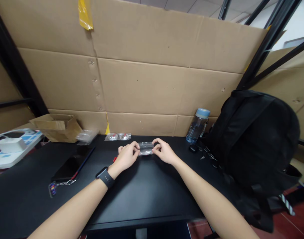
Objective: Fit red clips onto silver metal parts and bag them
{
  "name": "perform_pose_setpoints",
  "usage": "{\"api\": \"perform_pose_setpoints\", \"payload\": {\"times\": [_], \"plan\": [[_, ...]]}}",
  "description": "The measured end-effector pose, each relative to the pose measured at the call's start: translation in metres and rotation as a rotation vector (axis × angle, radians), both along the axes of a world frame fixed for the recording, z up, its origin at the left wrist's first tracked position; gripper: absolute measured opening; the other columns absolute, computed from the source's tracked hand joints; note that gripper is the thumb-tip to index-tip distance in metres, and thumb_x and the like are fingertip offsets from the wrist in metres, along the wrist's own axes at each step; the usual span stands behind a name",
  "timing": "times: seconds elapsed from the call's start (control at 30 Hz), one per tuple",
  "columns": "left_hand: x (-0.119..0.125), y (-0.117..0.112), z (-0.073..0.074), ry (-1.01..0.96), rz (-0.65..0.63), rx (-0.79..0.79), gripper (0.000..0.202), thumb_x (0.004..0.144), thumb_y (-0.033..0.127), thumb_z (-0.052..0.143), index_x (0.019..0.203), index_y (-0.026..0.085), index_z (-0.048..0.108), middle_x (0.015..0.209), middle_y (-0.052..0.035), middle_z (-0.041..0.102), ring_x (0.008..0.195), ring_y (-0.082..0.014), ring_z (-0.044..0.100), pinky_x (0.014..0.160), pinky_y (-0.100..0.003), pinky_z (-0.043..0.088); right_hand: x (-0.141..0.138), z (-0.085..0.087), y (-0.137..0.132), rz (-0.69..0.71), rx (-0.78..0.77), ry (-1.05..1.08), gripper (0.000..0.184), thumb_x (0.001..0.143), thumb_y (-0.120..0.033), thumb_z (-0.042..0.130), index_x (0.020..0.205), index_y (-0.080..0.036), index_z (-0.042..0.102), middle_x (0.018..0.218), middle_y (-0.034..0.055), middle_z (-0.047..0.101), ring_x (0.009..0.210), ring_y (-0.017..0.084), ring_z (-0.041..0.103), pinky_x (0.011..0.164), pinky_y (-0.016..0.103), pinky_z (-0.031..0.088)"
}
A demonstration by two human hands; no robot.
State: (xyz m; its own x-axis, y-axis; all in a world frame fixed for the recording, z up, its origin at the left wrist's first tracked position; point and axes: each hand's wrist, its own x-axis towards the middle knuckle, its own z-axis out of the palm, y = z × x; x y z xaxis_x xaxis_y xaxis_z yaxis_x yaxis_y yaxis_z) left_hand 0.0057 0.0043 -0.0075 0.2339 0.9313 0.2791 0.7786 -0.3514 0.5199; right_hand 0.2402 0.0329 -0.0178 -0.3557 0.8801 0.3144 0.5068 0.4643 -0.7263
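Observation:
My left hand (127, 155) and my right hand (163, 151) meet over the black table (142, 189), each pinching one end of a small clear plastic bag (145, 148) held between them. The fingers of both hands are curled closed on the bag's edges. A black smartwatch (105, 177) sits on my left wrist. A small red item (114, 159) peeks out beside my left hand. Two more small clear packets (118, 136) with red and white contents lie just behind, near the cardboard wall.
A black backpack (253, 146) fills the right side, with a blue-capped water bottle (198, 126) beside it. On the left lie a phone (69, 166) with keys (54, 186), an open cardboard box (55, 126), a clear bag (85, 136) and a white power strip (12, 146).

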Motion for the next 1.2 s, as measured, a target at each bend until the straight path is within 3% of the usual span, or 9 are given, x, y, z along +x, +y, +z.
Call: {"api": "perform_pose_setpoints", "payload": {"times": [0.1,0.27,0.53,0.63,0.73,0.83,0.97,1.07,1.2], "plan": [[0.001,0.0,-0.001,-0.033,0.041,-0.047,0.026,0.088,0.027,0.053,0.113,0.025,0.044,0.085,0.0034,0.076,0.094,-0.0224,0.068,0.093,-0.042,0.03,-0.001,0.0,-0.003,-0.048,-0.033,-0.048,0.047,0.083,-0.022,0.063,0.126,-0.024,0.045,0.079,-0.0021,0.075,0.066,0.014,0.066,0.067,0.024,0.046],[0.005,-0.002,-0.007,0.085,0.005,-0.021,0.023,0.086,0.022,0.054,0.108,0.027,0.056,0.082,0.0021,0.075,0.097,-0.0224,0.064,0.09,-0.041,0.028,-0.005,0.004,-0.009,-0.016,-0.018,-0.26,0.025,0.086,-0.017,0.059,0.109,-0.025,0.068,0.082,-0.0008,0.075,0.073,0.014,0.067,0.07,0.023,0.044],[0.003,-0.008,-0.007,0.283,-0.095,0.058,0.031,0.09,0.021,0.049,0.105,0.033,0.074,0.089,-0.004,0.074,0.095,-0.025,0.061,0.086,-0.04,0.029,-0.007,0.002,-0.013,0.046,0.186,-0.45,0.029,0.09,-0.017,0.057,0.109,-0.027,0.077,0.088,0.0032,0.066,0.083,0.016,0.061,0.077,0.026,0.043],[0.001,-0.01,-0.003,0.338,-0.121,0.113,0.028,0.092,0.025,0.05,0.099,0.031,0.076,0.096,-0.0058,0.072,0.098,-0.0258,0.059,0.085,-0.04,0.031,-0.007,0.001,-0.014,0.065,0.235,-0.461,0.024,0.089,-0.026,0.064,0.109,-0.026,0.077,0.098,0.0051,0.063,0.094,0.019,0.058,0.087,0.03,0.045],[0.001,-0.012,0.001,0.323,-0.132,0.149,0.027,0.096,0.033,0.05,0.092,0.026,0.076,0.102,-0.0073,0.071,0.104,-0.0269,0.058,0.088,-0.041,0.032,-0.008,-0.001,-0.015,0.126,0.241,-0.454,0.033,0.083,-0.035,0.073,0.114,-0.025,0.074,0.109,0.0063,0.065,0.1,0.023,0.056,0.095,0.035,0.045],[0.001,-0.014,0.002,0.299,-0.151,0.141,0.029,0.092,0.046,0.057,0.084,0.022,0.073,0.101,-0.0081,0.073,0.108,-0.0286,0.057,0.092,-0.044,0.03,-0.01,-0.001,-0.016,0.165,0.229,-0.45,0.035,0.086,-0.031,0.07,0.12,-0.025,0.071,0.113,0.0067,0.067,0.103,0.024,0.056,0.097,0.036,0.044],[-0.001,-0.013,0.002,0.295,-0.183,0.161,0.034,0.079,0.052,0.073,0.101,0.025,0.07,0.107,-0.0067,0.072,0.112,-0.0305,0.056,0.095,-0.046,0.028,-0.01,-0.002,-0.015,0.176,0.238,-0.429,0.031,0.088,-0.025,0.066,0.118,-0.024,0.071,0.115,0.0067,0.07,0.104,0.023,0.058,0.098,0.037,0.043],[-0.001,-0.012,0.001,0.306,-0.192,0.173,0.035,0.081,0.043,0.072,0.113,0.029,0.068,0.112,-0.0054,0.072,0.114,-0.0295,0.056,0.094,-0.045,0.028,-0.009,-0.004,-0.013,0.182,0.242,-0.406,0.031,0.086,-0.023,0.068,0.116,-0.024,0.071,0.116,0.006,0.071,0.105,0.023,0.06,0.1,0.038,0.042],[-0.001,-0.013,0.003,0.329,-0.186,0.173,0.031,0.084,0.037,0.068,0.114,0.03,0.068,0.107,-0.0056,0.073,0.11,-0.0286,0.058,0.094,-0.046,0.028,-0.009,-0.005,-0.012,0.167,0.244,-0.396,0.032,0.083,-0.022,0.07,0.116,-0.024,0.07,0.114,0.0051,0.073,0.104,0.023,0.063,0.101,0.04,0.041]]}}
